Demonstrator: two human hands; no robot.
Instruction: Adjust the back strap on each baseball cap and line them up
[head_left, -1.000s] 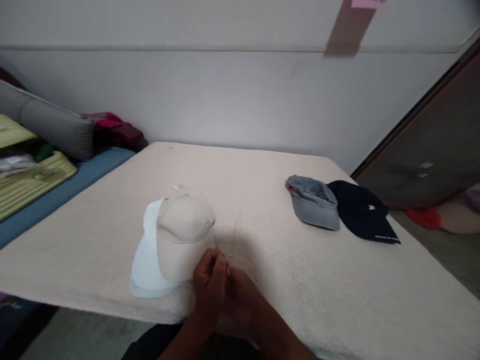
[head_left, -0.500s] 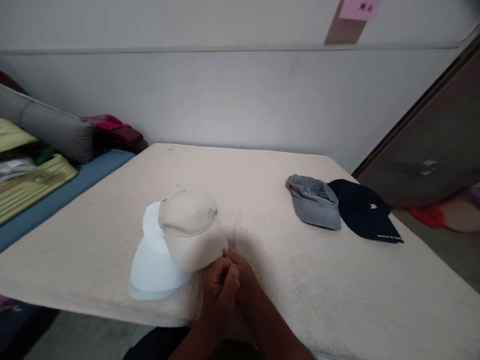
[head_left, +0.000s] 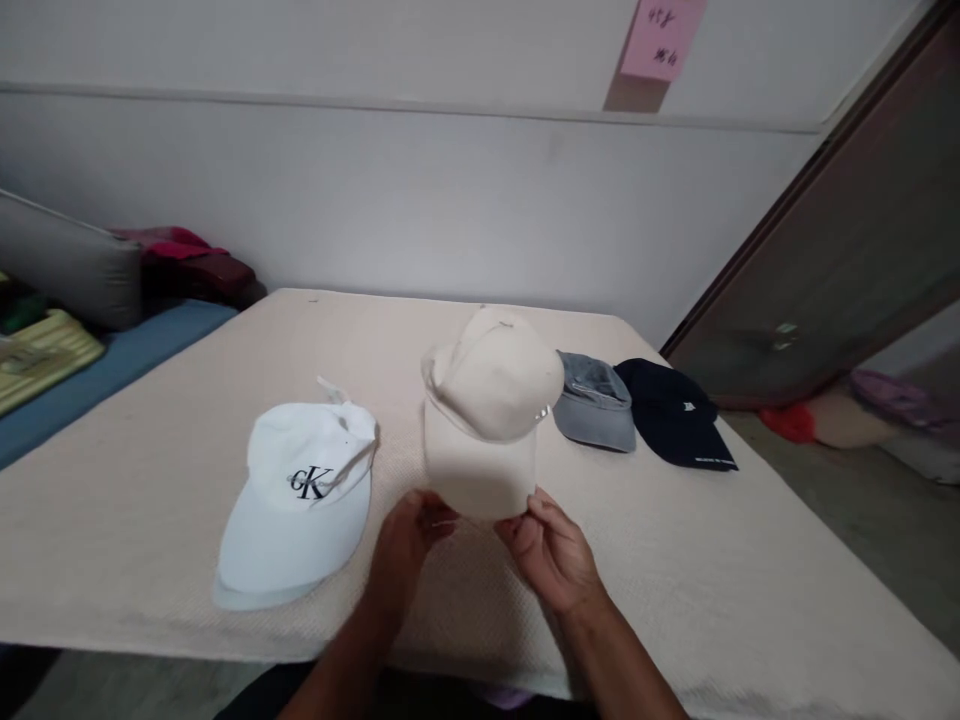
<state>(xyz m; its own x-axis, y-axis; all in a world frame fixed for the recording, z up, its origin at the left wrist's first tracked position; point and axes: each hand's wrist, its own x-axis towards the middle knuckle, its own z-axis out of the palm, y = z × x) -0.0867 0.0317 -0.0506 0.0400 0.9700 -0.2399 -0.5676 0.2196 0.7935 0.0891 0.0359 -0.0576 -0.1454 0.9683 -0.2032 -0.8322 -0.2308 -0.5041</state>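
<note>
The beige cap [head_left: 495, 390] is held over the bench [head_left: 180, 400]. One corner of the brim [head_left: 480, 470] is pinched by the right hand [head_left: 556, 556]; whether the other is gripped by the curled left hand [head_left: 403, 540] cannot be told. The cap should be light and soft, best held by the stiffer brim. The bench is covered with cloth [head_left: 720, 570], near a pale wall [head_left: 375, 200].

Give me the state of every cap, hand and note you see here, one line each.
Beige cap: upright, held by its brim, brim toward the person.
Right hand: pinching the brim's edge.
Left hand: fingers curled at the brim's other side; grip unclear.
White cap: lying logo up, crown creased.
Gray cap: lying, crown caved in, partly hidden.
Navy cap: lying, logo showing.
Pink note: written on.
</note>
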